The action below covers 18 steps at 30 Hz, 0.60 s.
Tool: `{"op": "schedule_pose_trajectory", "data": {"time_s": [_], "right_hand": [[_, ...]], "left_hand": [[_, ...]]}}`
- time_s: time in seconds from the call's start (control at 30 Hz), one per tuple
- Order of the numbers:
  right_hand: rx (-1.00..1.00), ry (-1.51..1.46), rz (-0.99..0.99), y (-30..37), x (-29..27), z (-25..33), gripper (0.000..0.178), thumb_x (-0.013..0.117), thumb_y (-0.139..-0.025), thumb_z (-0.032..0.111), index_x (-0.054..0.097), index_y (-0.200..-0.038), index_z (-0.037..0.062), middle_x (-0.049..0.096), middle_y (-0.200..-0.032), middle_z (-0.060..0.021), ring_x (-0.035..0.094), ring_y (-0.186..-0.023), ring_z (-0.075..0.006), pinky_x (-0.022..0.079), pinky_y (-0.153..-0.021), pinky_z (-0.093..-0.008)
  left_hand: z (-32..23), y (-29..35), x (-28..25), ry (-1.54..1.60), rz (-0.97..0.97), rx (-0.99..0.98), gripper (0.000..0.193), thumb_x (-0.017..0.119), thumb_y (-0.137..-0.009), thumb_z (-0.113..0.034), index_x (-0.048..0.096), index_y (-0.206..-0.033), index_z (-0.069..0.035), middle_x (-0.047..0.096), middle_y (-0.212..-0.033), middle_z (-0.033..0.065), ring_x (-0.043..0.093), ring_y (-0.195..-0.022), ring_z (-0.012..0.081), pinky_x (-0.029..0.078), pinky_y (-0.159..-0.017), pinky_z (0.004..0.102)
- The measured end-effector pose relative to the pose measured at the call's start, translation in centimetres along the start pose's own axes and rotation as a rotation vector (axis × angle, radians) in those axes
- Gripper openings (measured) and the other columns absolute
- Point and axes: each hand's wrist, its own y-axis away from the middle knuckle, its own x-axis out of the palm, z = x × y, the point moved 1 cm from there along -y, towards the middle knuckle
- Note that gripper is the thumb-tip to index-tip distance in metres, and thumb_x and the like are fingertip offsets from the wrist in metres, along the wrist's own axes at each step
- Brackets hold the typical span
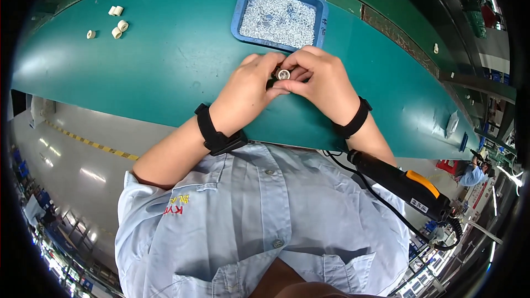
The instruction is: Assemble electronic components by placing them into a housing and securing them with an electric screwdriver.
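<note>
In front of my chest, both hands meet around a small cylindrical part (284,74) with a pale round rim and a metallic-looking inside. My left hand (247,85) pinches it from the left, fingers curled. From the other side, the thumb and fingers of my right hand (326,80) close on it. Much of the part is hidden by my fingers, and I cannot make out if a smaller piece is also held. Just beyond my hands stands a blue plastic tray (238,21) filled with many small shiny metal pieces, perhaps screws or pins.
Several cream cylindrical parts (116,32) lie on the green tabletop (176,38) at the far left. A black electric screwdriver (400,184) with an orange lever and a cable is beside my right forearm. A clear plastic piece (452,124) lies near the right end.
</note>
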Motion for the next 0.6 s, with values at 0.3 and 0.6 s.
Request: {"op": "schedule_pose_trajectory", "data": {"time_s": [0.3,0.6], "right_hand": [[-0.209,-1.283,-0.048,6.6,-10.7,-3.7,0.059,0.084,-0.074,0.032,0.059,-0.124,0.0149,0.058,-0.113,-0.0074,0.064,-0.096,-0.0231,0.053,-0.087,-0.0407],[-0.707,-0.623,-0.303,13.3,-11.6,-1.2,0.084,0.086,-0.068,0.043,0.044,-0.140,0.0290,0.050,-0.124,-0.0105,0.054,-0.104,-0.0293,0.044,-0.088,-0.0531]], "left_hand": [[-1.2,0.2,-0.8,-0.069,-0.040,0.016,0.039,0.077,-0.074,-0.010,0.059,-0.108,-0.003,0.065,-0.098,0.0123,0.060,-0.091,0.0338,0.049,-0.078,0.0416],[-0.2,-0.1,-0.8,-0.097,-0.022,0.053,0.027,0.076,-0.076,-0.011,0.066,-0.101,-0.004,0.067,-0.097,0.0118,0.061,-0.087,0.0330,0.050,-0.077,0.0403]]}}
